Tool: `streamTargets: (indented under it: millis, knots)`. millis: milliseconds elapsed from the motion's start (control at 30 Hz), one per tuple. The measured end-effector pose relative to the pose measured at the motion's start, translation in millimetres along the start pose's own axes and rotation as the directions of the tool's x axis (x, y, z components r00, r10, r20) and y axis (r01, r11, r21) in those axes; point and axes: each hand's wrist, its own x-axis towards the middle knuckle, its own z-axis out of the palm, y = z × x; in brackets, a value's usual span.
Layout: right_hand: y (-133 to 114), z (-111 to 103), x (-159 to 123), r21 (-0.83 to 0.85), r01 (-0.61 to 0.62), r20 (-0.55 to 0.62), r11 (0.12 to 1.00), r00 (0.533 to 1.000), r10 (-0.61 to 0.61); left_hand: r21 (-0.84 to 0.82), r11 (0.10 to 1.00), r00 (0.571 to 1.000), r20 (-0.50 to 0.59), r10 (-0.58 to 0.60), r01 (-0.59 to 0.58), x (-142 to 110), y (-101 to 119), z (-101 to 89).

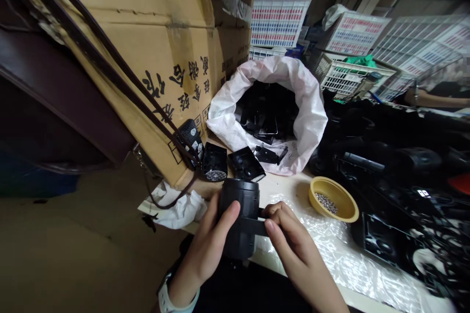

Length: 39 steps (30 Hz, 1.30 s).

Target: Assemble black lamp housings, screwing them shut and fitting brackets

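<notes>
My left hand [205, 244] grips a black cylindrical plastic housing [238, 215] from the near side, with a white band on the wrist. My right hand [293, 249] pinches a flat black bracket arm [253, 227] that crosses the housing's side. Just beyond the hands, on the table, lie a black housing part with a round perforated grille [215, 162] and a black angular cover [245, 164]. A yellow bowl of small metal screws [332, 200] stands to the right of my right hand.
A white woven sack of black parts [270, 107] stands ahead, beside a cardboard box with black lettering [165, 63]. Bubble wrap [330, 239] covers the table's right side, next to heaped black parts [389, 195]. A co-worker's arm [429, 99] and white crates [352, 78] lie beyond.
</notes>
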Motion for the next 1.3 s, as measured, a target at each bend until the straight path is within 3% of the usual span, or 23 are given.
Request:
streamTargets:
  millis: [100, 233, 567, 700, 800, 933, 1100, 1233, 1300]
  knots:
    - [7.3, 0.0, 5.4, 0.037, -0.036, -0.006, 0.999, 0.999, 0.036, 0.046, 0.998, 0.999, 0.021, -0.037, 0.036, 1.5, -0.1, -2.4]
    - [21.9, -2.9, 19.1, 0.14, -0.136, 0.027, 0.981, 0.991, 0.133, 0.07, 0.997, 0.994, 0.107, 0.007, -0.015, 3.7, -1.3, -4.4]
    - [26.0, -10.4, 39.0, 0.192, -0.285, 0.049, 0.939, 0.959, 0.281, -0.047, 0.986, 0.987, -0.021, 0.161, -0.161, 21.6, -22.0, 12.0]
    - [25.0, -11.2, 39.6, 0.2, -0.303, 0.059, 0.932, 0.953, 0.297, 0.097, 0.95, 0.945, -0.112, 0.307, -0.297, 24.4, -34.7, 14.7]
    - [27.7, -14.4, 42.4, 0.206, -0.293, 0.082, 0.934, 0.956, 0.282, 0.205, 0.915, 0.934, -0.011, 0.357, -0.347, 29.0, -34.2, 7.8]
    - [32.0, -18.2, 51.7, 0.203, -0.261, 0.092, 0.944, 0.965, 0.247, 0.195, 0.915, 0.934, 0.121, 0.335, -0.354, 39.4, -26.4, -2.3]
    - [26.6, -12.6, 56.5, 0.196, -0.249, 0.097, 0.949, 0.968, 0.233, 0.143, 0.914, 0.925, 0.048, 0.377, -0.38, 44.5, -29.6, -2.7]
    - [11.4, -18.6, 46.3, -0.016, -0.189, 0.044, 0.982, 0.981, 0.189, 0.166, 0.91, 0.925, 0.031, 0.379, -0.379, 42.0, -34.7, -2.7]
    - [6.3, -34.8, 42.4, -0.226, -0.146, -0.081, 0.963, 0.988, 0.131, 0.186, 0.908, 0.926, 0.033, 0.375, -0.374, 39.7, -34.3, -2.9]
